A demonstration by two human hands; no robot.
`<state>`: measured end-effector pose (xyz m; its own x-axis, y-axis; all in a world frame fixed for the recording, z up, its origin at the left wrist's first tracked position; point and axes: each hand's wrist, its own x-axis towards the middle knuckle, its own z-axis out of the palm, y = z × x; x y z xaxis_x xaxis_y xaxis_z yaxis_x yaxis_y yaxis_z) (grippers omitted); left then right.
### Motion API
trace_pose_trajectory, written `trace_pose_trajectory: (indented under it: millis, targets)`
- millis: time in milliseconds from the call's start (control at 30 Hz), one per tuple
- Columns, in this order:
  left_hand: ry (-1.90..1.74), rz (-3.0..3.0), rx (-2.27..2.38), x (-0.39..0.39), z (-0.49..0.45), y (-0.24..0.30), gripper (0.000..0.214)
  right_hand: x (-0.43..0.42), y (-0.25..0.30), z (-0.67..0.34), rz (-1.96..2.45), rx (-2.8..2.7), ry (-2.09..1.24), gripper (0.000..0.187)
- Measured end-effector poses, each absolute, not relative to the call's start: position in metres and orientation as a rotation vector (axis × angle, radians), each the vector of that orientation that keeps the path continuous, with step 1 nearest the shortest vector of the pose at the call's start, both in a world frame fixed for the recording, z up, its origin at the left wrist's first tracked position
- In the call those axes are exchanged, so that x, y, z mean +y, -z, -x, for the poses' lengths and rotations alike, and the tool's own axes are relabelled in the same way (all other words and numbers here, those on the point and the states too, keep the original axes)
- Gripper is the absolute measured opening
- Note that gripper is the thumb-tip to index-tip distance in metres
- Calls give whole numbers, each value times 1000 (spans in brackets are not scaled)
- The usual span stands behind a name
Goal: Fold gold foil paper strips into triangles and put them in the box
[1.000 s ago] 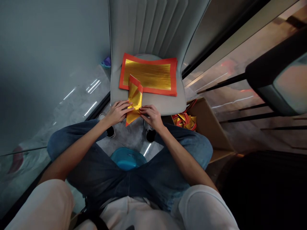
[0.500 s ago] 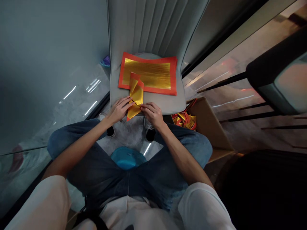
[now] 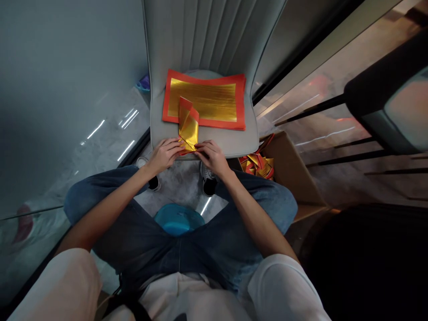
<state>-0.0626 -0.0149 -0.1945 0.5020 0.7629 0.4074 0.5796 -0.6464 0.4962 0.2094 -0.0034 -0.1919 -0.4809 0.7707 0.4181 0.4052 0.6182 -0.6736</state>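
Note:
My left hand and my right hand pinch the lower end of a folded gold-foil paper sheet with orange edges. The fold stands upright in the view, its top lying over a flat stack of gold-and-orange paper sheets. That stack rests on a grey upholstered chair seat. My fingers cover the folded sheet's lowest part, and the two hands nearly meet at the seat's front edge.
A cardboard box at the right of the chair holds several folded gold-and-orange paper pieces. My sneakers stand below the seat. A blue plastic basin sits beyond my knees, and a dark chair-like object juts in at the right.
The gold point that stuck out below my hands is gone, folded up into the sheet. My hands have come closer together, and the view has shifted slightly.

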Motion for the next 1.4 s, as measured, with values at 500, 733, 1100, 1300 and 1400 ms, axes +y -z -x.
trace_pose_trajectory:
  millis: [500,733,1100,1300,1400]
  targets:
    - [-1024,-2228,1137,-16,65,188,21,5,190,-205,1007,-2105,-615,26]
    - [-1070,-2266,1128,-15,64,191,15,5,189,-204,1044,-2104,-634,28]
    - [-1058,-2242,1225,-14,63,190,26,10,187,-195,1141,-2102,-594,42]
    - [-996,-2250,1240,-13,64,189,28,12,189,-194,1158,-2144,-548,44]
    - [-1081,-2221,1331,-22,59,188,36,12,191,-194,1174,-2144,-514,45]
